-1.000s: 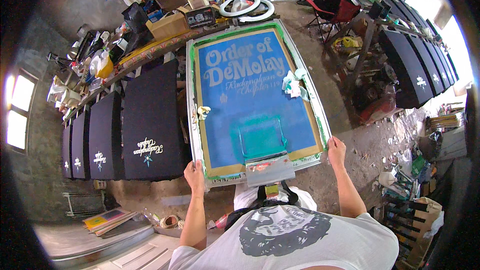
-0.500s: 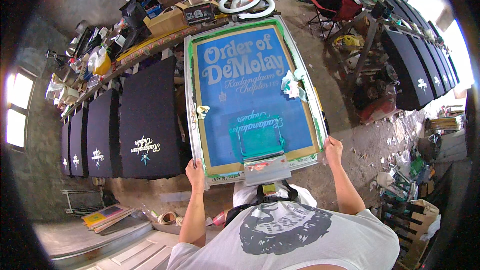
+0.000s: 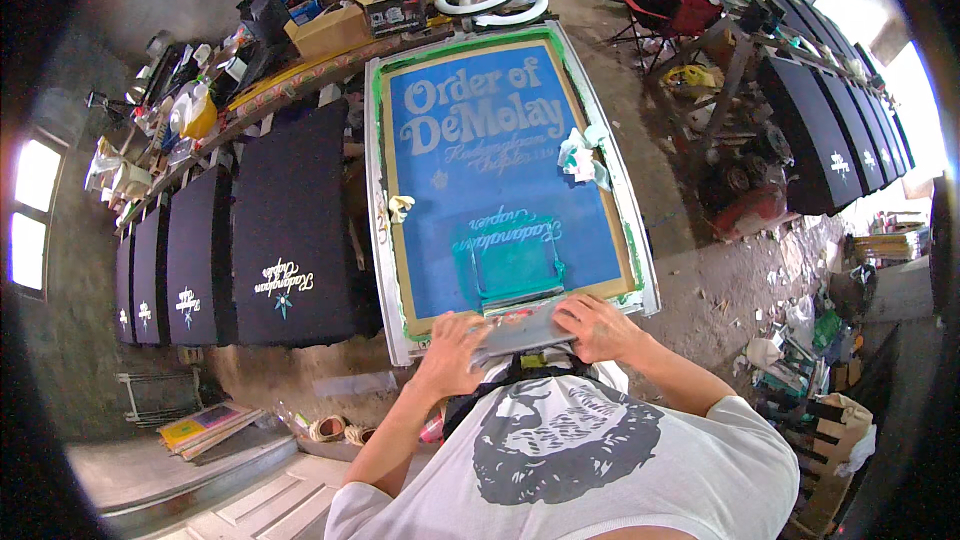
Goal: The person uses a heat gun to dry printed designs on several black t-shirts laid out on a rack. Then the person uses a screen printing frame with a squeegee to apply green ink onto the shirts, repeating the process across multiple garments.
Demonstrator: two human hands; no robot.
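Note:
A silk-screen frame [image 3: 624,240] lies in front of me, its blue mesh [image 3: 470,190] showing pale lettering and a patch of teal ink [image 3: 505,265] near the near edge. A grey squeegee [image 3: 522,328] lies across that near edge. My left hand [image 3: 450,350] grips its left end and my right hand [image 3: 590,325] its right end, fingers bent over it. Crumpled paper [image 3: 580,155] is stuck near the right side of the screen, a smaller yellowish scrap [image 3: 400,208] at the left side.
Boards with dark fabric and white printed script [image 3: 290,190] line the left, more [image 3: 830,140] the right. A cluttered shelf [image 3: 320,35] runs along the back left. A red folding chair [image 3: 660,20] stands back right. Debris [image 3: 800,340] lies on the floor at right.
Both hands have left the frame's side rails, moved inward and closed on the squeegee. The screen appears slightly higher in view.

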